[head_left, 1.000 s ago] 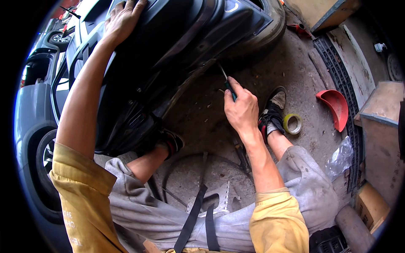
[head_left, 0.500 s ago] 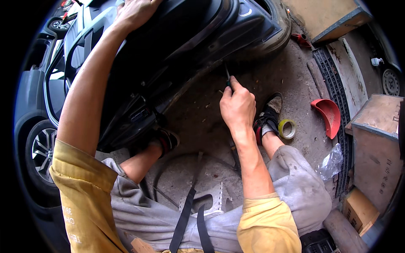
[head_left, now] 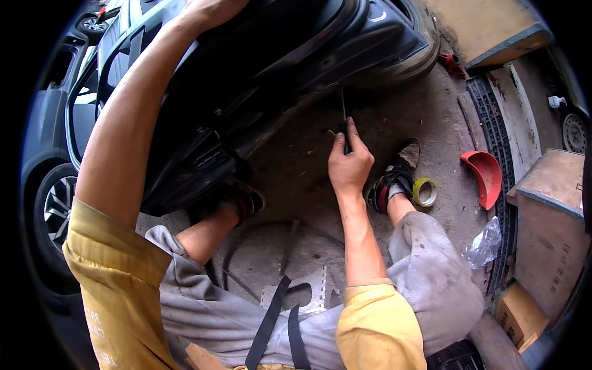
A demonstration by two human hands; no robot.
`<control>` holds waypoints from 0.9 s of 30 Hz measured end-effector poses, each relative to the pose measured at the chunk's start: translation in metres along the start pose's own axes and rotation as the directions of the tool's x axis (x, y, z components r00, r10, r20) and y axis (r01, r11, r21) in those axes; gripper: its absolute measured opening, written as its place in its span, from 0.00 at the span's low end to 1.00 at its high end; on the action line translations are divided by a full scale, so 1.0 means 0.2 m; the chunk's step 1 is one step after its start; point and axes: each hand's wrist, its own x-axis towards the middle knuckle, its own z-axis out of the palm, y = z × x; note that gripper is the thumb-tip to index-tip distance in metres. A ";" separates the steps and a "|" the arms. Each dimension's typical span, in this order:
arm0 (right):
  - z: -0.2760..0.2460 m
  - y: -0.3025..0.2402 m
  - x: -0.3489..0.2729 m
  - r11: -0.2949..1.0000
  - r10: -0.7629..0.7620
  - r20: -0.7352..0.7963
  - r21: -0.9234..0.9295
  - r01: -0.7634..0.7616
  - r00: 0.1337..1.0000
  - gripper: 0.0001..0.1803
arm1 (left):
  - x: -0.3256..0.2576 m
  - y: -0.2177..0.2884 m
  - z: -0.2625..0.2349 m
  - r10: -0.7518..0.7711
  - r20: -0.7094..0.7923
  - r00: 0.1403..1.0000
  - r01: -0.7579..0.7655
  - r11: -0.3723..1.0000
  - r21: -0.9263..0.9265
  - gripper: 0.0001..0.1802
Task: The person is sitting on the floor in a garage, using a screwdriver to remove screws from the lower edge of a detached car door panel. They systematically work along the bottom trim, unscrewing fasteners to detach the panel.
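My right hand [head_left: 351, 163] is closed around the dark green handle of a screwdriver [head_left: 343, 111], thumb and forefinger stretched along it. The thin metal shaft points away from me, and its tip reaches the lower edge of a dark car body part [head_left: 271, 80]. Whether the tip touches a fastener there is too dark to see. At the top edge of the picture, my left hand [head_left: 216, 8] rests against the upper side of the car body; its fingers are cut off by the frame.
Between my feet lies a loop of dark hose [head_left: 231, 246]. Right of my right shoe [head_left: 404, 163] are a yellow tape roll [head_left: 425, 192], a red curved scoop-like piece [head_left: 484, 179] and crumpled clear plastic [head_left: 484, 243]. Wooden boxes [head_left: 549, 228] stand at the right. I sit on a pale stool [head_left: 320, 287].
My right hand has drawn slightly back and turned, showing more of the screwdriver's shaft. My left hand has slid a little right and up along the car.
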 end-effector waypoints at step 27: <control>-0.15 -0.10 0.06 0.990 0.085 0.135 -0.125 -0.068 0.987 0.20 | -0.02 0.01 -0.01 -0.024 0.031 0.999 0.026 0.999 -0.047 0.24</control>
